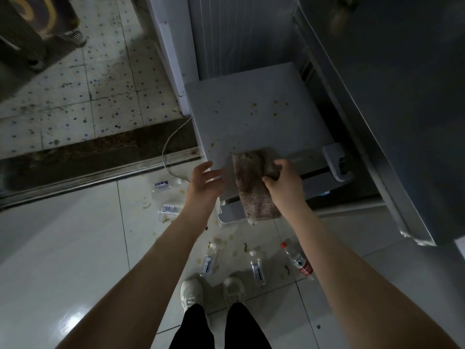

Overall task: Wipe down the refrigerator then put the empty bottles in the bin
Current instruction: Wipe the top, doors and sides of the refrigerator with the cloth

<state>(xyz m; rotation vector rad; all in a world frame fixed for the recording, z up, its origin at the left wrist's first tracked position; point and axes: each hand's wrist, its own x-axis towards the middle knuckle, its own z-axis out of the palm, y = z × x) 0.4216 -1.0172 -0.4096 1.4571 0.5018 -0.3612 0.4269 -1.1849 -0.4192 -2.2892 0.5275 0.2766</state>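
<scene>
A cloth (254, 192) hangs over the near edge of the refrigerator (251, 122) at frame centre. Bottles (257, 269) lie on the floor (75, 248) below it, just above two shoes (191, 293).

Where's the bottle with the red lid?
In the head view, the red-capped bottle lies on the floor to the right of the shoes, next to a clear blue-labelled bottle.
</scene>
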